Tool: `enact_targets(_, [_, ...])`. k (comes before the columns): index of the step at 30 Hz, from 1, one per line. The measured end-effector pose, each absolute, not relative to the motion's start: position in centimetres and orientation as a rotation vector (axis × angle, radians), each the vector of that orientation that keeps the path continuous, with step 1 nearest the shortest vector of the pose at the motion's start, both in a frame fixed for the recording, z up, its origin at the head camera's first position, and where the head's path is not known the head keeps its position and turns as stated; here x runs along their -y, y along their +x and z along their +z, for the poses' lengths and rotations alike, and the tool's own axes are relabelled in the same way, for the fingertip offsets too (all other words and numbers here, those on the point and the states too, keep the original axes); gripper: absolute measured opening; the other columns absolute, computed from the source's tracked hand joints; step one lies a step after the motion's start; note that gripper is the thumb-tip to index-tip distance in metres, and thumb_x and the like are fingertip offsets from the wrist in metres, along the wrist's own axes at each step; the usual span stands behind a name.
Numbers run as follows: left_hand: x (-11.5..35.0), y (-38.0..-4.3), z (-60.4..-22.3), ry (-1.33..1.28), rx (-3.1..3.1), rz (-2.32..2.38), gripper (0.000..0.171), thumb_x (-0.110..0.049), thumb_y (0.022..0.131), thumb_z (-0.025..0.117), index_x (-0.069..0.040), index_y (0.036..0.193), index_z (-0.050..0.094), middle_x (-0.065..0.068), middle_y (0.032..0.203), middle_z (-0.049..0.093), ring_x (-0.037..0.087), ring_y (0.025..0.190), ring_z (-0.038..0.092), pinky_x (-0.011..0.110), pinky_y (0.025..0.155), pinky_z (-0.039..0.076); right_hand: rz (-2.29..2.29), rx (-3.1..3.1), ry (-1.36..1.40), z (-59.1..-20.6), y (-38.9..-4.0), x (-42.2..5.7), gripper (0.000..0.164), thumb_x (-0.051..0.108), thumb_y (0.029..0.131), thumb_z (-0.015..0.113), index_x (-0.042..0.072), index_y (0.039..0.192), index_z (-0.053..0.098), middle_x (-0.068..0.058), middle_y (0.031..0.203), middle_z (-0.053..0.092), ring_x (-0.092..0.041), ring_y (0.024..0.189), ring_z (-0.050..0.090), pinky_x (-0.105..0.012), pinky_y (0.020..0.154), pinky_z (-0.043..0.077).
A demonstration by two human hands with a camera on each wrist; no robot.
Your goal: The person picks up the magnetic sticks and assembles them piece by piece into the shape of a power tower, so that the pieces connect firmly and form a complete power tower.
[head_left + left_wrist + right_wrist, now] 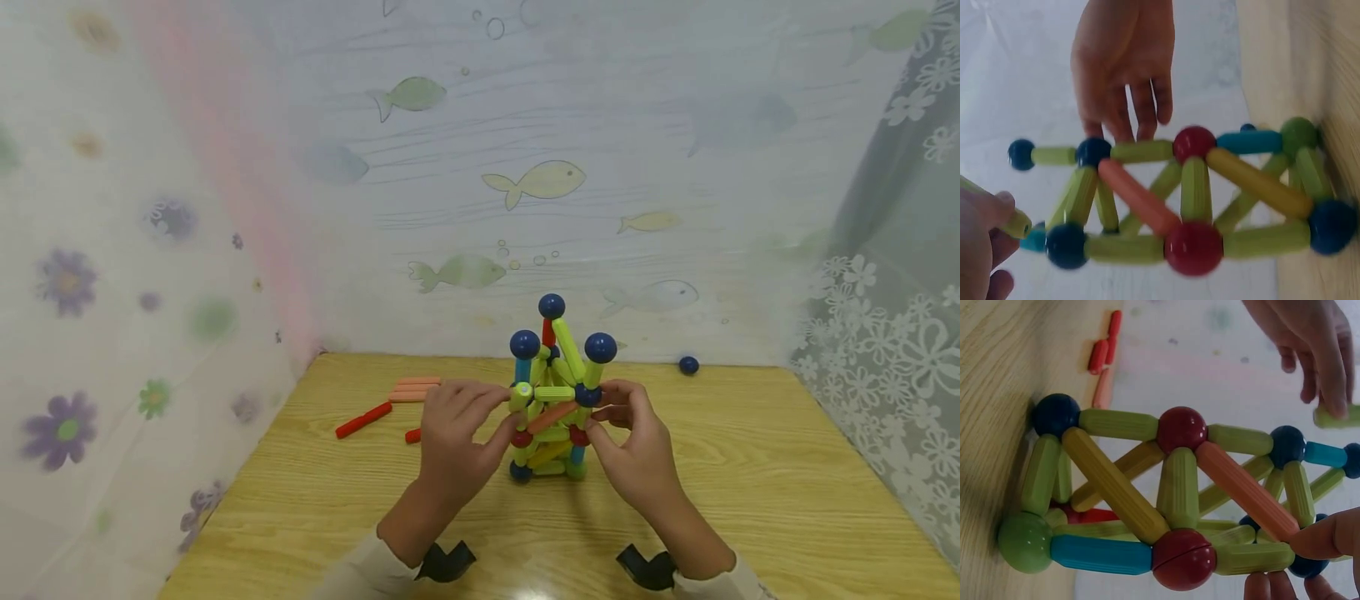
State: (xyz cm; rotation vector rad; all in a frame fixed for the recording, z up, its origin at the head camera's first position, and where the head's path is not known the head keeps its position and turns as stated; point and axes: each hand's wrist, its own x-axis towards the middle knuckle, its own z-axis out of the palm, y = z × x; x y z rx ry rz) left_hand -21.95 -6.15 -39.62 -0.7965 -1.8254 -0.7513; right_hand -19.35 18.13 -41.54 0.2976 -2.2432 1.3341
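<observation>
A tower of magnetic balls and sticks [555, 392] stands on the table between the two hands. Between the fingertips of the left hand [459, 429] is a loose yellow-green magnetic stick [1017, 224], with one end pointing out near the tower's upper left side. The right hand [637, 442] pinches the tower's right side close to a dark blue ball [588, 395], its thumb beside the end of an orange stick [1250, 492]. Dark blue balls top the tower's uprights, red balls [1182, 428] sit at mid height, and a green ball [1024, 542] is at its base.
Red sticks [363, 420] and several orange sticks [414, 390] lie on the table [750, 467] at the left, partly behind the left hand. A single blue ball [688, 365] lies by the back edge, in front of a fish-patterned curtain [450, 167].
</observation>
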Motion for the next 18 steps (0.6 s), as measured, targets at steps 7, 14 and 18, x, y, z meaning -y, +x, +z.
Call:
enact_targets(7, [3.3, -22.6, -39.6, -0.710, 1.770, -0.562, 0.024, -0.028, 0.083, 0.089, -0.016, 0.104, 0.083, 0.002, 0.094, 0.063, 0.020, 0.076, 0.051, 0.038, 0.067, 0.034, 1.335, 2.245, 0.305, -41.6, -19.4, -18.2, 0.042, 0.005, 0.096, 0.070, 0.010, 0.134, 0.052, -0.001, 0.117, 0.067, -0.017, 0.099, 0.069, -0.023, 0.091, 0.051])
enact_targets(14, [2.4, -23.0, -39.3, -0.641, 1.760, -0.509, 0.029, -0.035, 0.082, 0.089, -0.017, 0.104, 0.084, 0.000, 0.088, 0.061, 0.020, 0.076, 0.052, 0.038, 0.066, 0.030, 1.289, 2.235, 0.349, -41.6, -19.3, -18.0, 0.049, 0.006, 0.095, 0.072, 0.010, 0.140, 0.053, -0.002, 0.124, 0.066, -0.019, 0.106, 0.068, -0.033, 0.092, 0.053])
enact_targets(18, [1.9, -23.2, -39.3, -0.598, 1.760, -0.481, 0.031, -0.037, 0.081, 0.090, -0.017, 0.103, 0.085, -0.001, 0.085, 0.060, 0.020, 0.075, 0.051, 0.039, 0.067, 0.029, 1.234, 2.212, 0.408, -41.6, -19.2, -17.8, 0.060, 0.005, 0.093, 0.073, 0.014, 0.149, 0.051, -0.003, 0.133, 0.062, -0.020, 0.111, 0.064, -0.035, 0.091, 0.053])
